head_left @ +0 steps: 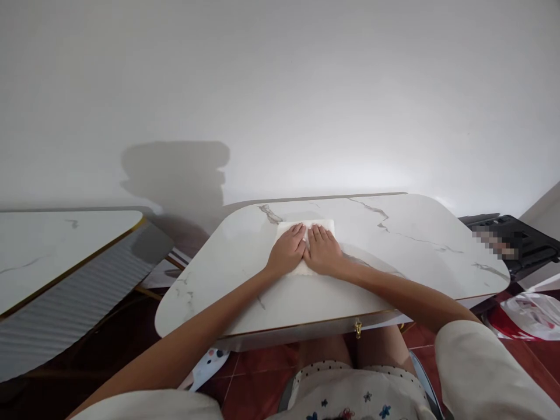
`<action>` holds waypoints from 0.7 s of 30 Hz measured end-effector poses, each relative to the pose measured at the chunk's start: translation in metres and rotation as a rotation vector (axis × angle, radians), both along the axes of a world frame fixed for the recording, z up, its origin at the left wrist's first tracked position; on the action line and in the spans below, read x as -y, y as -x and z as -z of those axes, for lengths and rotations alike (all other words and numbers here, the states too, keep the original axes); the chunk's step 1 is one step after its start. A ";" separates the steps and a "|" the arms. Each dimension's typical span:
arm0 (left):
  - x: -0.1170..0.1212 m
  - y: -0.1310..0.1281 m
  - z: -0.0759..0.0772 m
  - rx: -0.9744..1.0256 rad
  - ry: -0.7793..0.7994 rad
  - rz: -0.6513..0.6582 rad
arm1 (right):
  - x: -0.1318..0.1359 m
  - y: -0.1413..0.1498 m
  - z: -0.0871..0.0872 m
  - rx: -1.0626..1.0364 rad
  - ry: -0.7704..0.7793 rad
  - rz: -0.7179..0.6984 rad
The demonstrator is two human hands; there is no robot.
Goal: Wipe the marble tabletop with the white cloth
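A white folded cloth [326, 224] lies flat on the white marble-patterned table [420, 233]. My left hand [287, 249] rests palm down on its left part, fingers stretched forward. Beside it my right hand [324, 248] presses flat on the cloth's right part, its fingers also extended. The thumbs meet or nearly meet in the middle. Both palms and part of the cloth under them are hidden.
A gold latch [358, 328] sits on the table's front edge. To the left stands a second marble-patterned table [65, 251] with a ribbed side. A black folded item [531, 239] and a red-and-white plastic bag [529, 315] are at right. The wall [280, 105] rises behind.
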State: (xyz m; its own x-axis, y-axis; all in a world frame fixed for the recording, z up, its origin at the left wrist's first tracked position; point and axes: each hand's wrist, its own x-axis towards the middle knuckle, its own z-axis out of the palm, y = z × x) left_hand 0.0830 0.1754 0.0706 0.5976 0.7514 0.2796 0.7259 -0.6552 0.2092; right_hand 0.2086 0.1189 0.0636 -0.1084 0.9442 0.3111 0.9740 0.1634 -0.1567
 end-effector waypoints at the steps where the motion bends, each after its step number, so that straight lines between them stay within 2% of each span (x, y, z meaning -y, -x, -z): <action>1: 0.011 0.004 -0.001 0.005 0.013 -0.018 | 0.010 0.004 0.000 0.000 -0.012 -0.005; 7: 0.078 0.013 0.000 0.062 0.096 -0.070 | 0.074 0.008 0.000 -0.015 -0.074 -0.069; 12: 0.114 -0.004 -0.002 0.157 0.256 -0.089 | 0.111 -0.015 0.000 -0.020 -0.072 -0.089; 17: 0.115 -0.036 -0.004 0.187 0.342 -0.088 | 0.111 -0.049 -0.005 0.009 -0.020 -0.092; 21: 0.088 -0.058 -0.002 0.141 0.290 -0.050 | 0.086 -0.075 -0.010 0.021 0.054 -0.120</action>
State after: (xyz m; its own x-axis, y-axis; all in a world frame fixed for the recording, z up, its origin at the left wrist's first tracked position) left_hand 0.1413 0.0871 0.0723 0.5286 0.8394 0.1264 0.7066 -0.5176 0.4825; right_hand 0.2836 0.0326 0.0735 -0.2276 0.9394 0.2564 0.9511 0.2709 -0.1484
